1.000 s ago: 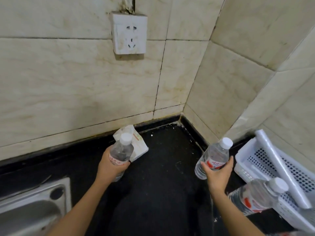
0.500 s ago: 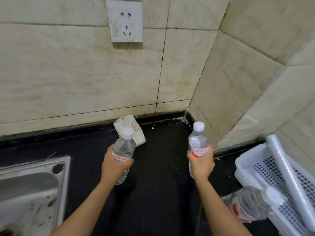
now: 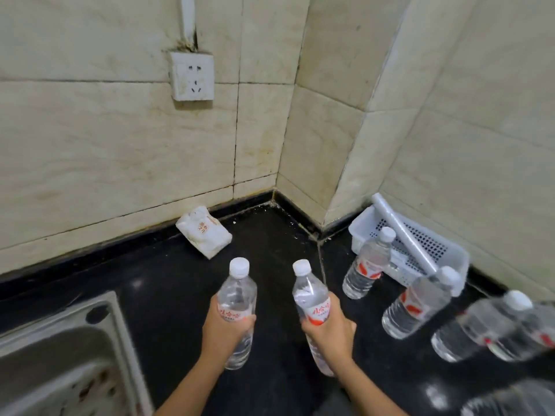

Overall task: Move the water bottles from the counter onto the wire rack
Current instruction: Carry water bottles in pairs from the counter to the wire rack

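My left hand (image 3: 223,333) grips a clear water bottle (image 3: 238,295) with a white cap and red label, held upright above the black counter (image 3: 168,295). My right hand (image 3: 326,330) grips a second such bottle (image 3: 309,295) close beside it, slightly tilted. Several more bottles stand on the counter to the right: one (image 3: 368,264) by the basket, one (image 3: 417,303) nearer me, and blurred ones (image 3: 480,328) at the right edge. No wire rack is in sight.
A white plastic basket (image 3: 450,253) with a white roll (image 3: 402,232) leaning in it sits against the right wall. A tissue pack (image 3: 204,232) lies by the back wall. A steel sink (image 3: 60,355) is at lower left. A wall socket (image 3: 192,76) hangs above.
Both hands have drawn back toward me with their bottles, and the right bottle has come closer to the left one. The view has pulled back, showing more bottles on the right.
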Demonstrator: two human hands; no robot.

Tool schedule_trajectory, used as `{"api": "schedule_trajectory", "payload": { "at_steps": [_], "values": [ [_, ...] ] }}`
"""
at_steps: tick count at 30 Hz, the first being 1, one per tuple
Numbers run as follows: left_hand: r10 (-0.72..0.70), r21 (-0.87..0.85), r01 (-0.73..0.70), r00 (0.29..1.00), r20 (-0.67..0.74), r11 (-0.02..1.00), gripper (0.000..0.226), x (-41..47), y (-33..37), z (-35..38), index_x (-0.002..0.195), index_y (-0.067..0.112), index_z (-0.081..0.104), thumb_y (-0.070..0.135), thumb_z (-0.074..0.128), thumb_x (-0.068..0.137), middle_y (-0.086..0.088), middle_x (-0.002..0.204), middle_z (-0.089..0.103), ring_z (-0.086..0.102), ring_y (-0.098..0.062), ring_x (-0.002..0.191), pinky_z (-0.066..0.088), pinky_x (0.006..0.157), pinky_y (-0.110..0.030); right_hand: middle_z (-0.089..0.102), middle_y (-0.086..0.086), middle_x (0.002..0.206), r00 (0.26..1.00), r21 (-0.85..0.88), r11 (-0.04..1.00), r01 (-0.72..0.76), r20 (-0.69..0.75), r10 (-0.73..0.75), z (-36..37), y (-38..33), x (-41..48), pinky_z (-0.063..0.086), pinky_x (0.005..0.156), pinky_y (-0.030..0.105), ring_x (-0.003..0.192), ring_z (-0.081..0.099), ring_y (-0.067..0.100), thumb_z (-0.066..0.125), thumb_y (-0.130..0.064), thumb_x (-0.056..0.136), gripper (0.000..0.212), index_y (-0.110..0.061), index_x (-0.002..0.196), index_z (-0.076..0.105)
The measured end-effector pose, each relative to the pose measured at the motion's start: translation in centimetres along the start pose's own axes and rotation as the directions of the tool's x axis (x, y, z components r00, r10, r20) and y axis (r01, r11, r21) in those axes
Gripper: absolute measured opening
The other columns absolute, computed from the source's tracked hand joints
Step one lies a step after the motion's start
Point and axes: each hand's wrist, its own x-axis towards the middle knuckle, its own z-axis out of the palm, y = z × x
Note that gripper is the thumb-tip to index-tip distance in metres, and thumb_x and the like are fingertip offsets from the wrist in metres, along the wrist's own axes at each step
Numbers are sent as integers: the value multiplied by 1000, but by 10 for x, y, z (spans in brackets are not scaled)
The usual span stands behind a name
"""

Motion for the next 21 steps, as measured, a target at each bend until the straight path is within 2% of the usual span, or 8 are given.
{"api": "schedule_trajectory", "payload": {
  "at_steps": [2,5,9,13,14,17,21],
  "values": [
    [10,-6,-9,996,92,1000,64,-23,-6,-4,117,19,48,6,77,62,-3,103,59,58,-24,96,44,87,-33,58,-11,87,998,3,999,-38,-60,38,-14,5,-37,36,98,35,95,58,18,70,-28,67,50,-41,101,36],
    [46,-18,-43,979,201,999,55,-51,-9,1,102,24,48,3,77,60,-5,100,61,60,-25,93,43,82,-30,57,-9,86,990,1,998,-60,-130,60,-40,10,-77,34,92,33,100,58,24,71,-27,67,49,-38,100,36],
    [126,-47,-117,918,376,992,55,-90,12,17,99,25,47,3,78,59,-4,100,62,59,-22,88,44,79,-29,54,-6,89,934,42,993,-108,-339,116,-89,6,-128,37,95,39,106,56,30,75,-21,66,61,-25,119,46],
    [250,-102,-233,803,540,967,56,-131,41,49,102,22,47,3,79,60,1,98,59,58,-17,90,43,80,-26,54,-10,91,832,120,983,-140,-523,182,-141,17,-169,38,82,29,98,55,19,77,-19,65,65,-25,122,45],
    [267,-118,-245,771,578,962,58,-141,44,58,104,21,48,3,80,59,0,100,60,59,-18,92,44,82,-27,54,-11,90,807,126,980,-153,-556,198,-152,23,-181,37,84,28,97,54,17,77,-19,65,64,-26,121,45],
    [293,-132,-280,676,676,951,66,-174,49,88,110,20,51,10,83,53,-3,107,64,62,-21,99,48,90,-35,55,-11,89,731,122,969,-213,-638,241,-183,47,-220,39,98,42,104,57,24,77,-24,64,63,-30,118,44],
    [286,-137,-295,557,780,946,70,-227,50,126,112,19,53,19,81,48,-5,108,66,63,-23,101,49,93,-39,55,-8,87,612,171,937,-305,-719,330,-220,82,-277,37,96,39,106,56,28,76,-25,65,62,-28,119,45]
  ]
}}
